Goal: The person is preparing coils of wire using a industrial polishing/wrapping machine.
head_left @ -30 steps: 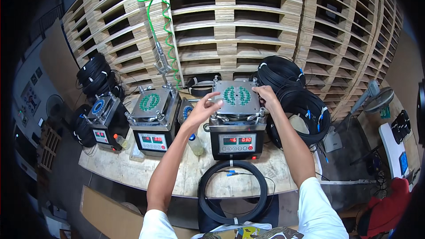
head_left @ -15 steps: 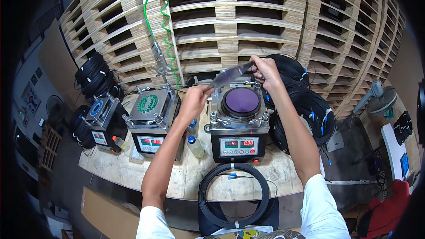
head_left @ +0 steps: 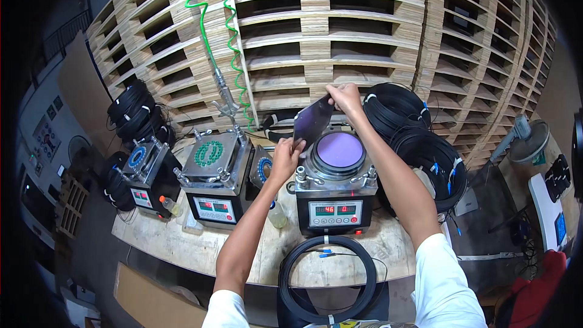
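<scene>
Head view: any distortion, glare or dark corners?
Head view: pallets bow and the front edge of the table curves, as fisheye does; corners go black. Head view: purple disc looks pale, possibly glare; tilted plate looks dark on the face showing.

Left hand [head_left: 285, 159] low, right hand [head_left: 346, 98] high — a dark, glossy plate [head_left: 311, 120] is held steeply tilted between them. Below and right of the grip, a purple disc [head_left: 340, 149] tops a boxy machine [head_left: 336, 206]; black cable coils [head_left: 408, 119] sit farther right, and stacked wooden pallets [head_left: 314, 27] rise behind.
</scene>
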`<state>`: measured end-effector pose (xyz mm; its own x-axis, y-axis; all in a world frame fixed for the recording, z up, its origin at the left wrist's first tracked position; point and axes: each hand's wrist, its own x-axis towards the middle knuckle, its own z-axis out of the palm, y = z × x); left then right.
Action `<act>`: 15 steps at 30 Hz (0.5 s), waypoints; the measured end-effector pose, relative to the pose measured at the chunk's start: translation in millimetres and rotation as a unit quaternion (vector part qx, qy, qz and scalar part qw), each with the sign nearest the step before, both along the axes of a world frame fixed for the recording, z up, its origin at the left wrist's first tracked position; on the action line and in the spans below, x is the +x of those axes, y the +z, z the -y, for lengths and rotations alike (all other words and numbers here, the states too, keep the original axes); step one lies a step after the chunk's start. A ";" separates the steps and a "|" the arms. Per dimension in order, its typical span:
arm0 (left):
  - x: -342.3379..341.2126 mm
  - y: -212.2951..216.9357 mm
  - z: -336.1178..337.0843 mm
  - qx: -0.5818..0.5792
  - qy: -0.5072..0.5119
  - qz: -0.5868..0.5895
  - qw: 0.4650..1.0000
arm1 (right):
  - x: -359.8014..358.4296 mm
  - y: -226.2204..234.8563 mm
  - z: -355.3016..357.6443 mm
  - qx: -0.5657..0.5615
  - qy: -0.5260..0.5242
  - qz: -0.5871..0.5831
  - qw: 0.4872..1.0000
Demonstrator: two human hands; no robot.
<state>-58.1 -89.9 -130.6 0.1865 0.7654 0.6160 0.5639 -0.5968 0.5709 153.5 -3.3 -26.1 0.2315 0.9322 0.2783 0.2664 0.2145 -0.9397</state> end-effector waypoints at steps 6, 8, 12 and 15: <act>-17.5 -17.1 -20.7 -0.150 0.049 0.070 0.985 | -16.9 14.1 -36.4 0.035 0.066 0.134 0.988; -22.4 -16.1 -26.1 -0.157 0.070 0.055 0.984 | -21.7 15.2 -46.2 0.035 0.049 0.164 0.985; -12.7 2.3 -20.6 -0.314 -0.036 0.112 0.942 | -12.7 8.4 -66.8 0.027 -0.021 0.239 0.970; -18.0 19.1 -11.6 -0.350 -0.081 0.090 0.929 | -14.2 7.6 -69.9 0.024 -0.009 0.233 0.972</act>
<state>-76.1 -78.3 -111.5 0.2769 0.9608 0.0108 0.3561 -0.1130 0.9276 139.3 66.6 -18.5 0.0858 0.9123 0.4003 0.6644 0.2470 -0.7054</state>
